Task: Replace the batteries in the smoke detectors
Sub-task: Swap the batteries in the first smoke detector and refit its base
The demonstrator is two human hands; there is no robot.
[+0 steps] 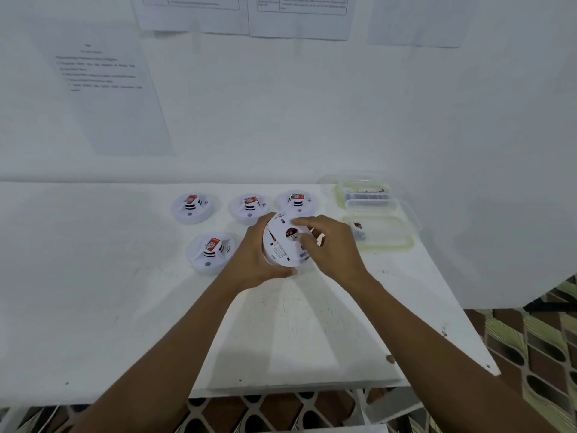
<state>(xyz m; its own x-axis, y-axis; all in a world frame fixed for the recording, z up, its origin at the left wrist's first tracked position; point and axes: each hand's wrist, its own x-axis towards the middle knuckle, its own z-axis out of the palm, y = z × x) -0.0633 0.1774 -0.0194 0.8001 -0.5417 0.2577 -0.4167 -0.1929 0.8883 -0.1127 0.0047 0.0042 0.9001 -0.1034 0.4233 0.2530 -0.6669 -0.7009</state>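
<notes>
**A:** Where's the one you're working on?

**B:** It's up off the bench (pixel 93 307) in both hands. The smoke detector (pixel 278 245) is tilted with its flat back towards me. My left hand (pixel 256 260) wraps its left rim, with the thumb along the lower edge. My right hand (pixel 331 248) curls over its right side, with the index finger bent across the top. I cannot tell whether that hand pinches some small part near the middle.

**A:** Can you read anything on it?

**B:** No. There's a round red-and-black sticker in the middle and small printed labels around it, all too blurred to read.

**A:** How much room do you have?

**B:** The widest bare stretch of bench lies to my left and down to the near edge. The right edge runs slantwise just beyond my right forearm, with patterned floor (pixel 546 354) past it.

Three more detectors sit in a row near the wall. They are the left detector (pixel 192 210), the middle detector (pixel 249 210) and the right detector (pixel 299 203), which is just behind the one I hold. A fourth detector (pixel 207 257) sits just left of my left hand. Each lies dome up with a red-labelled block (pixel 213 245) on top, its print too small to read.

**A:** And on your right?

**B:** Clear plastic tubs sit near that edge. The far tub (pixel 365 187) holds dark items. The near tub (pixel 390 243) has a small thing in its far-left corner. The printed sheets (pixel 106 89) on the wall aren't legible.
</notes>
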